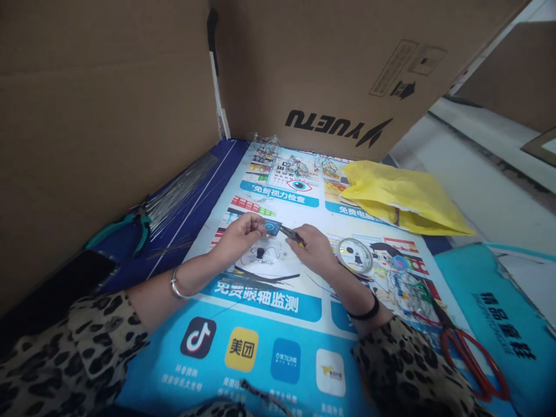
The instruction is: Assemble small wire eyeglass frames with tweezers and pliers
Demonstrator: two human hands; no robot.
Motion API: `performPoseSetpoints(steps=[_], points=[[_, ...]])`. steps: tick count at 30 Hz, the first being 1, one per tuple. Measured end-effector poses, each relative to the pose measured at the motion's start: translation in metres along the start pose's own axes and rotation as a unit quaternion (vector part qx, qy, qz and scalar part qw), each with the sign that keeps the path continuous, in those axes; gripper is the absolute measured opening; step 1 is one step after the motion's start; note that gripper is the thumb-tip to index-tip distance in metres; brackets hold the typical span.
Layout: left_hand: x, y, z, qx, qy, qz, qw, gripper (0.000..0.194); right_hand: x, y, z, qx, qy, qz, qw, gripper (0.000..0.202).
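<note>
Along the near right edge of the printed sheet [307, 330], from where I stand, red-handled scissors [448, 326] lie close by the right sleeve, which could catch on them if that arm draws back. Over the sheet's middle, loose dark strips [266, 279] lie just nearer than the hands, and a low sweep of either forearm might scatter them. Above that same middle, the right hand [316, 248] has its fingers wrapped firmly round the pliers [292, 233], whose tips point at the left hand [244, 231]. I can't tell how wide those tips stand. The left thumb and forefinger are pinched together; whatever they may hold is too fine to make out. To me the chief danger is there: a slip of the tips could nip a left fingertip. Toward the sheet's right side, the clear roll [368, 265] sits close beside the right wrist, easily knocked by an outward elbow. At the sheet's far end, wire tangles [297, 165] lie bunched, liable to snag one another if tugged singly.
</note>
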State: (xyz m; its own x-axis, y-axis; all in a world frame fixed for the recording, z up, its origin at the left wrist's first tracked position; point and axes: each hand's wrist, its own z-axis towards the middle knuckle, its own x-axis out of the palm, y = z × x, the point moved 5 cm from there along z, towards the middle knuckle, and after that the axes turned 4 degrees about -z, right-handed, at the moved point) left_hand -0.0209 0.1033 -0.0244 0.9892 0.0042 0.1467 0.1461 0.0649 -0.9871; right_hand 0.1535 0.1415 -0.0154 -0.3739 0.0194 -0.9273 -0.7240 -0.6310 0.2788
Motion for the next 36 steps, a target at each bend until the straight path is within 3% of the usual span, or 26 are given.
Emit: performPoseSetpoints(steps=[13,17,19,22,25,30,36], points=[[-0.002,-0.003,-0.002,-0.014,-0.028,0.021,0.999,0.018,-0.003,0.001,0.000,-0.011,-0.010,0.034,0.999,0.019],[-0.008,0.001,-0.001,-0.010,-0.044,0.108,0.993,0.020,-0.005,-0.004,0.001,0.011,-0.040,0.026,0.999,0.023],[-0.011,0.001,0.001,-0.002,-0.049,0.159,0.986,0.020,-0.008,-0.009,0.002,0.044,-0.026,0.011,0.999,0.030],[-0.013,-0.001,0.002,0.017,-0.053,0.216,0.975,0.019,-0.023,-0.015,0.004,0.072,0.022,-0.041,0.996,0.032],[-0.013,-0.006,0.003,0.044,-0.062,0.253,0.965,0.018,-0.048,-0.012,0.004,0.036,0.080,-0.128,0.988,0.027],[-0.014,-0.007,0.005,0.030,-0.087,0.237,0.967,0.020,-0.085,-0.008,-0.003,0.017,0.107,-0.165,0.980,0.030],[-0.021,-0.004,0.005,0.044,-0.125,0.224,0.966,0.022,-0.098,-0.012,-0.020,0.025,0.143,-0.173,0.974,0.030]])
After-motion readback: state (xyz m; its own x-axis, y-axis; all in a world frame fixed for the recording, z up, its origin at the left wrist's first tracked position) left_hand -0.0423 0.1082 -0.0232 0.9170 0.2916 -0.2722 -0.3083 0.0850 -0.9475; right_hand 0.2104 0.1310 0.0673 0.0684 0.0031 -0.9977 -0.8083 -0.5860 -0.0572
